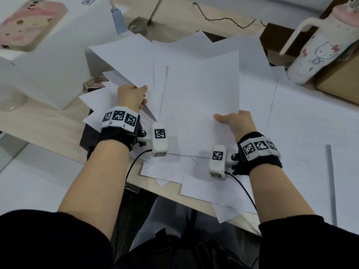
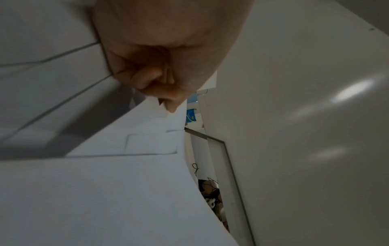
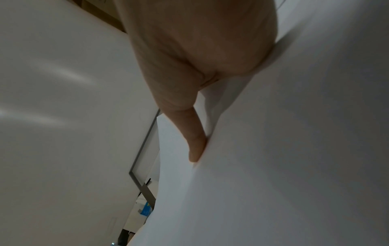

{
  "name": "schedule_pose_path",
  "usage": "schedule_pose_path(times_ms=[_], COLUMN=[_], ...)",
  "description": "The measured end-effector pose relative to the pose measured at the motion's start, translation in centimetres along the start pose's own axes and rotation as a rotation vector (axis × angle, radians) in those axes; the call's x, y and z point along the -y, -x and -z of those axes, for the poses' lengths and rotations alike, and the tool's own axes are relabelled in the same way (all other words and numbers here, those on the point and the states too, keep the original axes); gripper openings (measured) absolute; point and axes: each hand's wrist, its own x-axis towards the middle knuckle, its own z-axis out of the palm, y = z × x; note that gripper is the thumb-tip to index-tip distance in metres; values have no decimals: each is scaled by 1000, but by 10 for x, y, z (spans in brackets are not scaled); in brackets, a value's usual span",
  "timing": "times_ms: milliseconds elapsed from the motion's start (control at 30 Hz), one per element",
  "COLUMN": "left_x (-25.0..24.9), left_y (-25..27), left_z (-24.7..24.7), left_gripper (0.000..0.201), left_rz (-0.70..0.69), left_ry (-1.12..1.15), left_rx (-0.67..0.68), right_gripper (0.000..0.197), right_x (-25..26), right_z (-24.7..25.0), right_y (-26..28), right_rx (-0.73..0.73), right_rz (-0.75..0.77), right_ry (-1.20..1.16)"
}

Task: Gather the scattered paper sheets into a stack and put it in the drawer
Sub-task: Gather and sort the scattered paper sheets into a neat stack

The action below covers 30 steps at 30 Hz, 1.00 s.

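Note:
Several white paper sheets (image 1: 196, 78) lie fanned and overlapping on the desk. My left hand (image 1: 134, 96) pinches the lower corner of a sheet (image 1: 126, 61) on the left of the pile; in the left wrist view my left hand's fingers (image 2: 166, 93) curl onto that paper's edge (image 2: 126, 149). My right hand (image 1: 236, 121) grips the lower right corner of the top sheet (image 1: 202, 105), thumb on top. In the right wrist view its thumb (image 3: 195, 141) presses on the paper (image 3: 273, 166). More sheets (image 1: 204, 183) hang over the desk's near edge. No drawer is in view.
A white box (image 1: 64, 55) with a pink phone (image 1: 29, 24) on it stands at the left. A white tumbler (image 1: 318, 49) with a handle and a cardboard box (image 1: 342, 80) stand at the right. A black cable (image 1: 223, 18) runs along the back.

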Motion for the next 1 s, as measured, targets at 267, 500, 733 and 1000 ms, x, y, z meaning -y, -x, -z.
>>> schedule_pose_path(times_ms=[267,500,733,1000], left_x=[-8,13,24,-9], left_y=[8,20,26,47], left_z=[15,6,-3,1], left_gripper=[46,21,32,38], left_rz=[-295,-144,-114,-459], left_ry=[-86,124,-88,-178], left_rx=[-198,-20,120,32], right_gripper=[33,42,36,28], right_x=[1,-2,-1,-2], right_z=[0,1,3,16], right_y=[2,6,11,17], right_rx=[6,-14,20,2], right_rz=[6,13,24,4], right_ry=[-10,-2,-1,-34])
